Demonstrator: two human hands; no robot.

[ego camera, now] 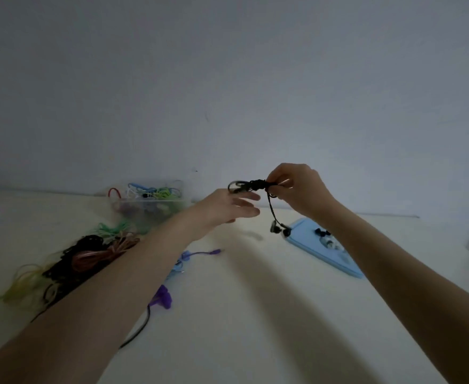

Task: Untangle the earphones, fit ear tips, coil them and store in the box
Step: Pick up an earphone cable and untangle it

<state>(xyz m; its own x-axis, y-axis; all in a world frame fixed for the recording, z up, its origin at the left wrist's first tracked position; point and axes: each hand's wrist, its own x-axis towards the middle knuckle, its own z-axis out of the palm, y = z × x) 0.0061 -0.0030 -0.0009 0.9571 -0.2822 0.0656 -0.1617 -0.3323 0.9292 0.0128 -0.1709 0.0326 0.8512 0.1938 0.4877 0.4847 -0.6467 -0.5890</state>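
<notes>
1. The black earphones (255, 185) are held in the air above the table (255, 300) — the coiled bundle lies roughly level, left to right, with the earbuds hanging below it.
2. The bundle's right end is pinched by the right hand (297, 189).
3. The left hand (227, 207) is relaxed, fingers straight, touching the bundle's left loop.
4. Bare tabletop lies below the bundle — the blue tray (327, 250) down to its right, the clear box (150, 200) to its left.

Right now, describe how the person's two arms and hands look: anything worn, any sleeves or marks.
Both forearms are bare as far as the head view shows, with no sleeve in sight. The left hand and the right hand wear no gloves, and no rings, watch or bracelet show at either wrist. No marks stand out, though the light is dim and the picture soft.
</notes>
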